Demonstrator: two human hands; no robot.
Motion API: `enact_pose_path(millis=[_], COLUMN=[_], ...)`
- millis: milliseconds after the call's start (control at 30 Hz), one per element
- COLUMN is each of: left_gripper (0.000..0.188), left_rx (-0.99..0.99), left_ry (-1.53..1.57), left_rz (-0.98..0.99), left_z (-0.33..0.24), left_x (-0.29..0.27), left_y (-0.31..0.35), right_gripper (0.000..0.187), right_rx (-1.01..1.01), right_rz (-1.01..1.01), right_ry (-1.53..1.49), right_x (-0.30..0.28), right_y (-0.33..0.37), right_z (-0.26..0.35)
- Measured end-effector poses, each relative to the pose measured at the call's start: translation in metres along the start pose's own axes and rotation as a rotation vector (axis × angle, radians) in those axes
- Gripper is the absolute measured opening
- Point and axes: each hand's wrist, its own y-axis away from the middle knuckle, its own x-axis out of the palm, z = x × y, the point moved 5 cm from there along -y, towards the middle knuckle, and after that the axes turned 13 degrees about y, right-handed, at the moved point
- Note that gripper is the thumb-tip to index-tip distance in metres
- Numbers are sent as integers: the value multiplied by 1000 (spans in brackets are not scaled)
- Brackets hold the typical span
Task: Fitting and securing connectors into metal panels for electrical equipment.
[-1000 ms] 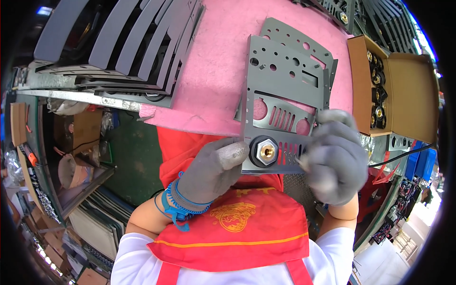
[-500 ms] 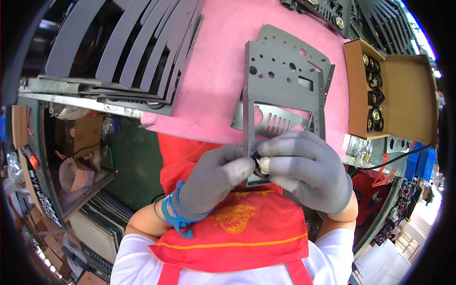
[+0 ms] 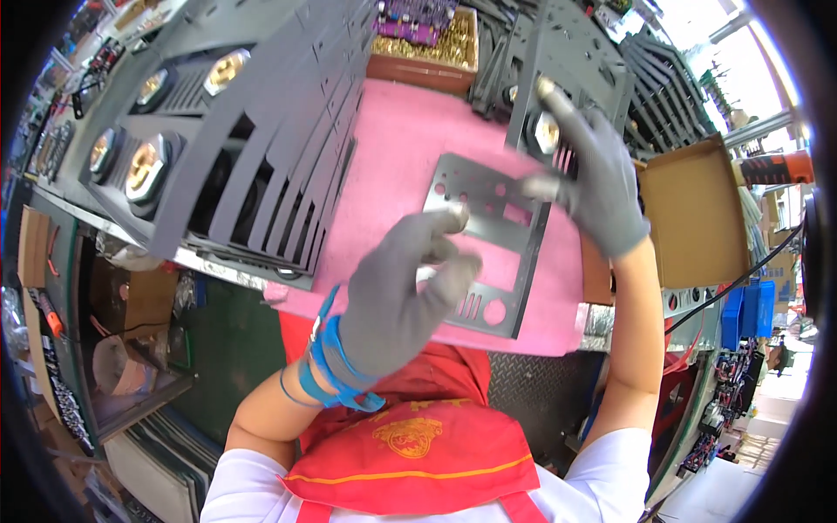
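A grey perforated metal panel [image 3: 534, 283] with round holes, cut-outs and slots lies flat on the pink mat [image 3: 397, 148]. Over its left side hovers my left hand [image 3: 405, 292] in a grey glove, fingers apart and half curled, holding nothing I can see. My right hand [image 3: 602, 179], gloved too and blurred, reaches to the far right with thumb and fingers spread. Just beyond it stands a grey panel [image 3: 523, 105] with a black and gold round fitting [image 3: 547, 132]. The right fingertips are close to that panel; whether they touch it I cannot tell.
Slotted grey panels [image 3: 288, 139] stand in a row at the left, beside big gold and black fittings [image 3: 148, 170]. Behind the mat sits a box of small brass parts [image 3: 453, 52] with a purple circuit board [image 3: 414, 19]. An opened cardboard box [image 3: 697, 218] is at the right.
Both hands have parted from the panel they held near the body. My right hand moved far right, my left hand up over the mat. The panel underneath now lies uncovered.
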Motion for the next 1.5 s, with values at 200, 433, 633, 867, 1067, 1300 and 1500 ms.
enact_pose_path(millis=[200, 433, 633, 867, 1067, 1300, 1500], left_gripper=[31, 18, 16, 15, 21, 30, 35], left_rx=[225, 319, 322, 301, 314, 326, 437], left_ry=[-705, -848, -780, -764, -761, -638, -372], left_rz=[288, 321, 386, 471, 432, 285, 181], left_z=[27, 47, 43, 41, 37, 13, -13], left_x=[22, 27, 22, 21, 24, 22, 34], left_y=[38, 50, 62, 70, 69, 65, 56], right_gripper=[80, 62, 31, 50, 48, 55, 79], right_rx=[167, 255, 458, 524, 596, 834, 789], right_rz=[58, 295, -72, 467, 497, -87, 170], right_ry=[148, -112, -211, 249, 171, -832, -1771], right_x=[62, 123, 17, 31, 64, -14, -8], right_y=[-66, -61, -12, 80, 102, 112, 120], right_z=[-89, -107, -144, -117, -123, -53, 76])
